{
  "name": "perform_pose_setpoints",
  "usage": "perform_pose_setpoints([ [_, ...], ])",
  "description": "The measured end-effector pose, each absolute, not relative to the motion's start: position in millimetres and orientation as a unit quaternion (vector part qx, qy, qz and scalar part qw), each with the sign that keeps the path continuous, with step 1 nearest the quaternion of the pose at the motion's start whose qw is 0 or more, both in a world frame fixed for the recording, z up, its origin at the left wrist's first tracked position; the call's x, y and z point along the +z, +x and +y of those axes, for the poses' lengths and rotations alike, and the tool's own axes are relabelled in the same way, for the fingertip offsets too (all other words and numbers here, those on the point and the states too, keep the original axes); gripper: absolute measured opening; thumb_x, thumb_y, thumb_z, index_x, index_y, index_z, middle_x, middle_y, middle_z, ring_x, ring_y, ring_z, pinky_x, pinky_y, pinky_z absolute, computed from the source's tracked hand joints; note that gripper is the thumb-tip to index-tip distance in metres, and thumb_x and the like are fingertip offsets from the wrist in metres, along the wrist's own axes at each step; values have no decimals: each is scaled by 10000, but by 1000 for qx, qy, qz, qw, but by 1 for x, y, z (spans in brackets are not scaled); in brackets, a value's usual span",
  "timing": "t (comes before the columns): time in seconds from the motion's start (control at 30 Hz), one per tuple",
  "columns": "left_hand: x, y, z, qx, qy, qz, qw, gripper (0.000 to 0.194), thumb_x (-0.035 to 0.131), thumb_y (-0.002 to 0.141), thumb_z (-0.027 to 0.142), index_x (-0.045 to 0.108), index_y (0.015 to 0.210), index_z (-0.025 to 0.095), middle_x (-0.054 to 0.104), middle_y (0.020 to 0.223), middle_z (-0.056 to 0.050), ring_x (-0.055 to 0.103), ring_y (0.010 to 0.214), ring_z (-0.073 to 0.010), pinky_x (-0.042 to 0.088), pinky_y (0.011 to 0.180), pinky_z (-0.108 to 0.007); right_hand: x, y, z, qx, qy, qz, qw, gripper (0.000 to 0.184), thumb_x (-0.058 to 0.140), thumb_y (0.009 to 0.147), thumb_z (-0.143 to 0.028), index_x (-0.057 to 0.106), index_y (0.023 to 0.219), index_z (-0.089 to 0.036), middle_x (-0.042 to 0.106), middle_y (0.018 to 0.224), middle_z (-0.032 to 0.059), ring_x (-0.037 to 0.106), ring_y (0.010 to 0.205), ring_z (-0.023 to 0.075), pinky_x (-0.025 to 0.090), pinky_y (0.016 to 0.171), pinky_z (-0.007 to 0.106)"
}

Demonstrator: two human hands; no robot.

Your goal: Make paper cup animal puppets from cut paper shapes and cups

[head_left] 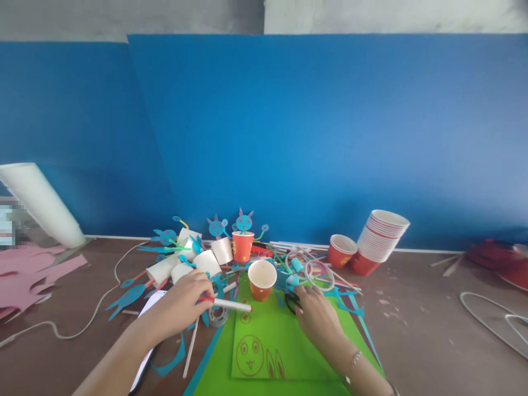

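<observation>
My left hand (190, 294) is closed around a white marker with red ends (233, 304), which points right over the green paper. At the far part of that paper, the fingers of my right hand (317, 311) are closed on the black handles of the scissors (292, 302). The green sheet (297, 352) carries a drawn round face, two long ears and small circles in brown line. Beyond it, between my hands, stands a red paper cup (262, 283) with its mouth toward me. A tape roll (218, 315) lies beside my left hand.
Left of centre are several white cups (207, 264) with blue paper cutouts, and a decorated red cup (242, 247). Stacked cups (379, 236) lean at right beside another red cup (341, 251). Straws and scraps lie behind my right hand. A phone (144, 352) rests under my left forearm.
</observation>
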State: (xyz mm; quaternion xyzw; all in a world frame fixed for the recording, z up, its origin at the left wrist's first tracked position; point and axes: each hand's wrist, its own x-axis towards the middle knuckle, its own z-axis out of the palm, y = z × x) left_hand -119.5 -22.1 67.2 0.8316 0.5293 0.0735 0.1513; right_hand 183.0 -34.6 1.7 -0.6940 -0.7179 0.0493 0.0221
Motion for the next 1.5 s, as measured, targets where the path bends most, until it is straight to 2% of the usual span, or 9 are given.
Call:
perform_pose_setpoints([
  [0.43, 37, -89, -39, 58, 781, 606, -138, 190, 486, 811, 68, 642, 882, 150, 652, 951, -136, 563, 948, -325, 403, 743, -413, 25, 183, -40, 84, -712, -697, -14, 366, 516, 707, -47, 657, 1029, -148, 725, 941, 161, 667, 907, 306, 451, 661, 322],
  [0.6, 21, -69, -46, 182, 824, 536, 15, 307, 587, 815, 164, 581, 1116, 219, 630, 1120, -91, 547, 1067, -311, 415, 865, -458, 32, 192, -41, 113, -713, -692, 1, 357, 542, 664, -71, 666, 974, -198, 731, 938, 111, 664, 900, 284, 420, 674, 311],
  [0.73, 4, -42, -32, 286, 761, 542, 214, 923, 741, 708, 281, 189, 1443, 193, 440, 1404, -183, 454, 1268, -323, 395, 991, -456, 36, 198, -43, 154, -707, -690, 16, 356, 593, 640, -159, 672, 987, -165, 714, 926, 132, 649, 877, 298, 407, 663, 318],
  [0.83, -2, -23, -18, 353, 729, 531, 251, 1069, 781, 651, 334, 96, 1462, 215, 295, 1503, -184, 311, 1375, -331, 332, 1062, -467, 37, 205, -47, 202, -692, -692, 20, 413, 619, 596, -184, 677, 1004, -161, 707, 880, 105, 638, 809, 263, 399, 625, 294],
  [1.0, 14, -6, 0, 344, 731, 544, 226, 698, 679, 742, 342, 367, 1348, 192, 560, 1312, -154, 535, 1203, -324, 409, 989, -450, 35, 221, -53, 294, -671, -680, 21, 431, 608, 530, -130, 700, 947, -189, 656, 669, 2, 582, 582, 158, 349, 489, 233],
  [1.13, 33, 9, 25, 355, 714, 559, 226, 705, 649, 777, 399, 327, 1354, 154, 619, 1215, -172, 608, 1104, -322, 468, 909, -424, 30, 232, -56, 422, -651, -626, 77, 432, 560, 512, -91, 706, 909, -176, 605, 590, -32, 515, 532, 116, 320, 457, 212],
  [1.27, 42, 24, 49, 363, 730, 543, 198, 769, 640, 793, 370, 257, 1379, 53, 506, 1305, -276, 499, 1224, -374, 419, 965, -466, 21, 244, -59, 494, -624, -593, 122, 479, 510, 526, -92, 716, 953, -161, 601, 586, -38, 438, 482, 81, 289, 424, 199],
  [1.37, 43, 24, 41, 364, 765, 504, 166, 685, 631, 784, 241, 295, 1372, 137, 409, 1403, -209, 342, 1338, -351, 306, 1057, -499, 12, 253, -63, 552, -592, -572, 133, 466, 501, 519, -94, 721, 926, -154, 601, 579, -38, 457, 475, 77, 312, 414, 181],
  [1.5, 33, 0, -6, 311, 835, 416, 180, 322, 672, 742, 202, 573, 1048, 226, 614, 1093, -67, 545, 1099, -263, 408, 970, -410, 2, 258, -68, 635, -562, -504, 165, 378, 560, 511, -125, 691, 866, -131, 634, 618, -13, 510, 480, 78, 316, 395, 160],
])
